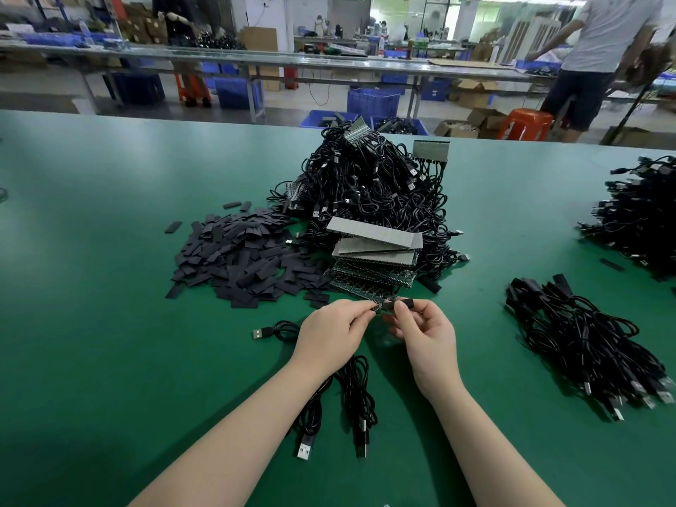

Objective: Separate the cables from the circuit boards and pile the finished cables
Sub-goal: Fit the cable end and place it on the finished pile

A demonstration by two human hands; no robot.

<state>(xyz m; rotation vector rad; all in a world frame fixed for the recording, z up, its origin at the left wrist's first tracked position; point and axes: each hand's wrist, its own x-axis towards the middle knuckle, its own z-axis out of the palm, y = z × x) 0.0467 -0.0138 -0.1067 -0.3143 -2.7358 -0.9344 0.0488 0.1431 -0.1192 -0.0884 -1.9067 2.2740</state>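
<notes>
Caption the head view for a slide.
Both hands, left and right, pinch a small black piece beside stacked circuit boards on a green table.

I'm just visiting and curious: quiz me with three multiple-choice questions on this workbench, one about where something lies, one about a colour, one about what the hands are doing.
1. Where is the heap of flat black sleeves?
A. left of the circuit board stack
B. right of it
C. on the floor

2. What colour is the table top?
A. white
B. green
C. red

3. What are the left hand and right hand doing?
A. resting flat
B. both pinching a small black piece
C. holding nothing

Answers: 1 A, the heap lies left of the boards. 2 B, the surface is green. 3 B, fingers of both hands meet on the piece.
</notes>
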